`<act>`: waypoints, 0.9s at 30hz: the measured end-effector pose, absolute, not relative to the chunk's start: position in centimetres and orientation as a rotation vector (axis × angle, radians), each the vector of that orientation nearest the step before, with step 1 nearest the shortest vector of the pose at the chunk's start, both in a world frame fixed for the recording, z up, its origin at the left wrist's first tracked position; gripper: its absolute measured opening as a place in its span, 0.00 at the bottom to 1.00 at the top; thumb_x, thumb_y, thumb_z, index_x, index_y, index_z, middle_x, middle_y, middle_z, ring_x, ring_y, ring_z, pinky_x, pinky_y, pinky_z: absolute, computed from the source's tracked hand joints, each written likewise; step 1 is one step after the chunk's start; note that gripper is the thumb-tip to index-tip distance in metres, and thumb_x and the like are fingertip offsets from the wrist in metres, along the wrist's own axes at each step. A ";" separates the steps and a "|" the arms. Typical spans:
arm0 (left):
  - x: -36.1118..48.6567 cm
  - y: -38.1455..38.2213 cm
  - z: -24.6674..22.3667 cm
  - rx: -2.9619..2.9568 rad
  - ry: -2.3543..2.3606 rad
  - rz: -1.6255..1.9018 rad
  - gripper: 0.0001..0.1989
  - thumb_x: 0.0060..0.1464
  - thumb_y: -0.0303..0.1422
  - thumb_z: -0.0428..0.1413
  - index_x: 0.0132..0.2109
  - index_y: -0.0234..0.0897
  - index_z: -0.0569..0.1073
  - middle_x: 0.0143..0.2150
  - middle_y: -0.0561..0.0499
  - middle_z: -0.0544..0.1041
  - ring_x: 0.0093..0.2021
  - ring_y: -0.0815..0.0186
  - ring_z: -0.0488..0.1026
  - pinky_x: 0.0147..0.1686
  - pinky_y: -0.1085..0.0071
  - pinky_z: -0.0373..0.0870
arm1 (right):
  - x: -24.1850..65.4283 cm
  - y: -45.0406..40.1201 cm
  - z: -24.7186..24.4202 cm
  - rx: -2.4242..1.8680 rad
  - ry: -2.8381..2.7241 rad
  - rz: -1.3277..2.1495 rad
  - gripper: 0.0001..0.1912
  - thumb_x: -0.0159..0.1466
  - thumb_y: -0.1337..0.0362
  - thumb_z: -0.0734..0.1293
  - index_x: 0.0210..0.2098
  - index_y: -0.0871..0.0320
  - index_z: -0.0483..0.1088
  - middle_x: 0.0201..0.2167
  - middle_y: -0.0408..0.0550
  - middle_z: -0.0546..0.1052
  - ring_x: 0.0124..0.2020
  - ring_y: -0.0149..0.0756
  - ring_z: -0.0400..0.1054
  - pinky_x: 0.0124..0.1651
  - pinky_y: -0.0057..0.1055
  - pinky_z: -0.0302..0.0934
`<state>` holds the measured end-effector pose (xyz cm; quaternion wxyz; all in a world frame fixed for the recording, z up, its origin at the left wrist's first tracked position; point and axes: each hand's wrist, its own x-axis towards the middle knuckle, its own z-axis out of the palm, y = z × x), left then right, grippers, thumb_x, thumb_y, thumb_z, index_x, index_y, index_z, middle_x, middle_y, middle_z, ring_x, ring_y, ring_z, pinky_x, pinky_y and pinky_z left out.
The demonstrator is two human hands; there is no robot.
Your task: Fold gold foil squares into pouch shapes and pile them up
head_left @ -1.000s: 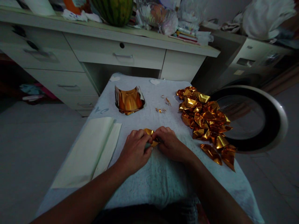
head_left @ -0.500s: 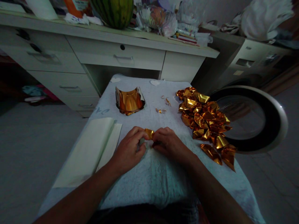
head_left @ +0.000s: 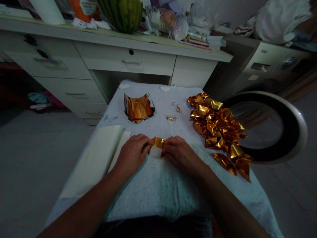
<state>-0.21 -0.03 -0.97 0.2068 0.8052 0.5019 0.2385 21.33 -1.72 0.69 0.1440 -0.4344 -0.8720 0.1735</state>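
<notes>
A small gold foil piece (head_left: 158,142) with a whitish lower part is stretched between my two hands above the cloth-covered table (head_left: 158,198). My left hand (head_left: 133,150) pinches its left side, and my right hand (head_left: 179,152) pinches its right side. Beyond my left hand stands a curved stack of gold foil sheets (head_left: 139,108). Thin gold twisted strips (head_left: 171,118) lie past the foil piece. On the right is a heap of folded gold foil pieces (head_left: 218,122). Pale paper sheets (head_left: 94,158) lie beside my left forearm.
Behind the table is a white drawer desk (head_left: 123,61) bearing a watermelon (head_left: 121,15), an orange packet (head_left: 85,10) and plastic bags. To the right, a washing machine (head_left: 269,62) has its round door (head_left: 294,129) open beside the table edge.
The foil piece now shows a whitish area below its gold band. My left hand has turned, with its fingers drawn in at the foil's left side. The view has shifted slightly.
</notes>
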 end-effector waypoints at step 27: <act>-0.6 0.1 -1.4 2.401 1.267 0.621 0.08 0.56 0.24 0.53 0.42 0.35 0.75 0.43 0.46 0.74 0.45 0.59 0.70 0.47 0.61 0.69 | 21.3 -2.5 -0.5 -1.199 -2.716 0.005 0.06 0.67 0.67 0.64 0.41 0.58 0.73 0.40 0.51 0.77 0.39 0.40 0.66 0.45 0.39 0.60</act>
